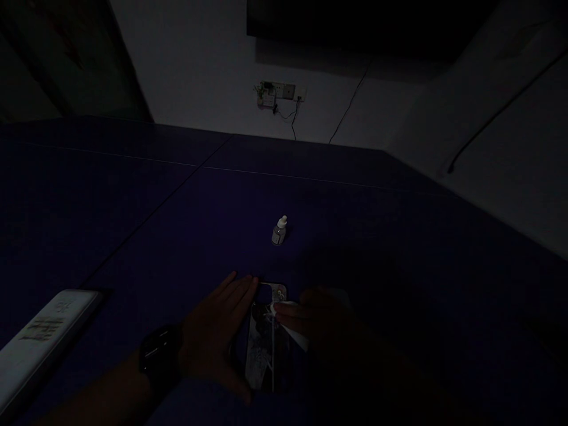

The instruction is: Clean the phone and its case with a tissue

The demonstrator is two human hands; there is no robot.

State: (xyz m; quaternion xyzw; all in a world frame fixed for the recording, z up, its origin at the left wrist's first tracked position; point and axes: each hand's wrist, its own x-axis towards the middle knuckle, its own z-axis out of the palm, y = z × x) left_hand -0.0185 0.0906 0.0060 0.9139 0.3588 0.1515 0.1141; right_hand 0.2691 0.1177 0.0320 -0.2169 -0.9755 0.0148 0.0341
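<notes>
A phone case [261,349] with a dark and grey printed picture lies flat in front of me, its camera cutout at the far end. Along its left edge rests my left hand [217,325], fingers stretched out and thumb spread, touching the far left corner and the near end. My right hand [317,313] presses a white wipe or tissue [298,336] onto the upper right part of the case. Deep shadow hides much of that hand. Beyond the case stands a small dropper bottle [278,234] with a white top, upright.
The dark blue surface [199,207] has seam lines across it. A long white box [39,337] lies at the left. On the back wall are sockets with cables [284,92] below a dark screen [355,26]. The room is very dim.
</notes>
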